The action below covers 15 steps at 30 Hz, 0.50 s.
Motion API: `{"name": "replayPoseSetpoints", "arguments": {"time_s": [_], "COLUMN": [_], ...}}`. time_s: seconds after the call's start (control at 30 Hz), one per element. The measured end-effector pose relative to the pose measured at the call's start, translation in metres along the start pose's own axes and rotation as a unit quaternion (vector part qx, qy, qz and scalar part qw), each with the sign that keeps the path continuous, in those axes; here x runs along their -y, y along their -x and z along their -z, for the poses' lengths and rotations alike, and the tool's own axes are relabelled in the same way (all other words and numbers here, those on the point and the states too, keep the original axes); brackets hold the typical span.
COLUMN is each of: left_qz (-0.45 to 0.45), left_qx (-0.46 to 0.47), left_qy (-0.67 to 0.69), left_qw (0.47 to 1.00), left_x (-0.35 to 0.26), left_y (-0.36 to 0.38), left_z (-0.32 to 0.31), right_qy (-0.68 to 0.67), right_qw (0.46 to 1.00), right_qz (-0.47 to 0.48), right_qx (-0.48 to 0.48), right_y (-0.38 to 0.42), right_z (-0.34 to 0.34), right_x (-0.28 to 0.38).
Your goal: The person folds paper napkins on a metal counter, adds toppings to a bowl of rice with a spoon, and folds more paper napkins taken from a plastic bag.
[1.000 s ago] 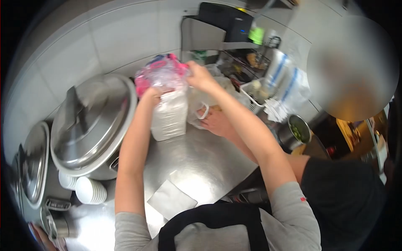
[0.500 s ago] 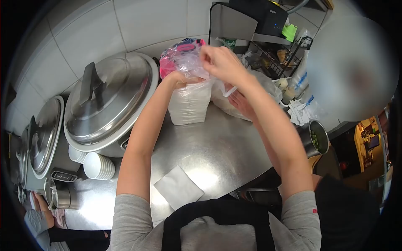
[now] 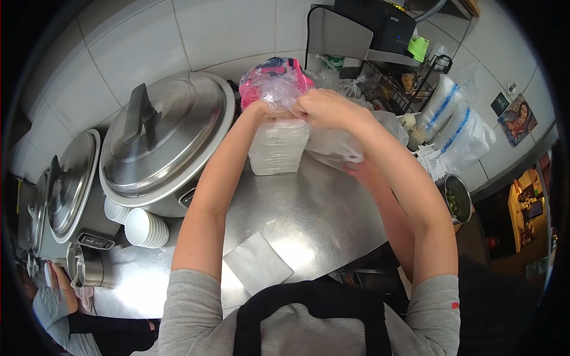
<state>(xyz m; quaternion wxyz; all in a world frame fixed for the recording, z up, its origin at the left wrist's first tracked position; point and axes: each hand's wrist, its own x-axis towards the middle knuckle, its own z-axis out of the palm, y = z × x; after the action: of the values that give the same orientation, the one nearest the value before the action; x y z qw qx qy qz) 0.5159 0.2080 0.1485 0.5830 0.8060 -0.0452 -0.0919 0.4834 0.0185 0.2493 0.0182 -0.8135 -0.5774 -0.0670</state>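
- The steel counter [image 3: 309,219] is the biggest thing before me; it is shiny and reflects the light, and my own arms and apron cover its near edge.
- Behind it is a wall of pale tiles [image 3: 219,29], and at the far right the room opens into a darker area that I cannot make out well.
- On the left stands a large pot with a metal lid [image 3: 166,133], and a second lidded pot [image 3: 68,178] beside it is partly cut off by the dark border of the view.
- At the right back I see a wire rack [image 3: 395,89] with small items too blurred to name, and two tall white packages with blue stripes [image 3: 457,127].
- The clear plastic bag [image 3: 278,139] stands upright on the counter, close to the wall, with its long axis vertical and its open mouth pointing up; its lower part holds a whitish block which I cannot identify.
- A pink package [image 3: 270,77] is just behind the bag, half hidden by the crumpled plastic.
- My left hand [image 3: 264,110] and my right hand [image 3: 323,107] are together at the top of the bag, both pinched on the plastic.
- Another person's hand [image 3: 365,172] lies under my right forearm, mostly hidden, touching a second plastic bag [image 3: 335,142].
- A stack of white bowls [image 3: 145,228] and a folded grey paper [image 3: 256,262] lie nearer to me.
- At the lower left, a person's sleeve [image 3: 53,311] is cut off.
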Motion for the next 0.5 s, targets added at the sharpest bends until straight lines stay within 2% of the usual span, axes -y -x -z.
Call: {"name": "replayPoseSetpoints", "arguments": {"time_s": [0.17, 0.3, 0.37, 0.4, 0.43, 0.47, 0.5], "left_qz": [0.040, 0.063, 0.076, 0.086, 0.094, 0.104, 0.114], "left_qx": [-0.063, -0.084, -0.085, -0.085, -0.088, -0.092, -0.102], "left_qy": [0.001, 0.022, 0.045, 0.060, 0.077, 0.090, 0.100], "left_qw": [0.997, 0.994, 0.992, 0.991, 0.989, 0.986, 0.983], "left_x": [-0.011, -0.015, -0.014, -0.013, -0.012, -0.009, -0.007], "left_y": [-0.009, -0.012, -0.014, -0.014, -0.014, -0.014, -0.014], "left_z": [-0.013, -0.014, -0.012, -0.012, -0.012, -0.010, -0.010], "right_qy": [-0.082, -0.070, -0.306, -0.305, -0.409, -0.500, -0.542], "right_qw": [0.994, 0.995, 0.940, 0.940, 0.868, 0.769, 0.714], "right_qz": [-0.017, 0.013, -0.079, -0.083, -0.154, -0.218, -0.279], "right_qx": [-0.073, -0.068, -0.130, -0.131, -0.236, -0.334, -0.345], "right_y": [-0.007, -0.003, 0.000, 0.000, 0.000, 0.000, -0.001], "right_z": [0.001, 0.007, 0.011, 0.010, 0.001, -0.011, -0.026], "right_x": [-0.007, -0.010, -0.018, -0.024, -0.034, -0.044, -0.050]}}
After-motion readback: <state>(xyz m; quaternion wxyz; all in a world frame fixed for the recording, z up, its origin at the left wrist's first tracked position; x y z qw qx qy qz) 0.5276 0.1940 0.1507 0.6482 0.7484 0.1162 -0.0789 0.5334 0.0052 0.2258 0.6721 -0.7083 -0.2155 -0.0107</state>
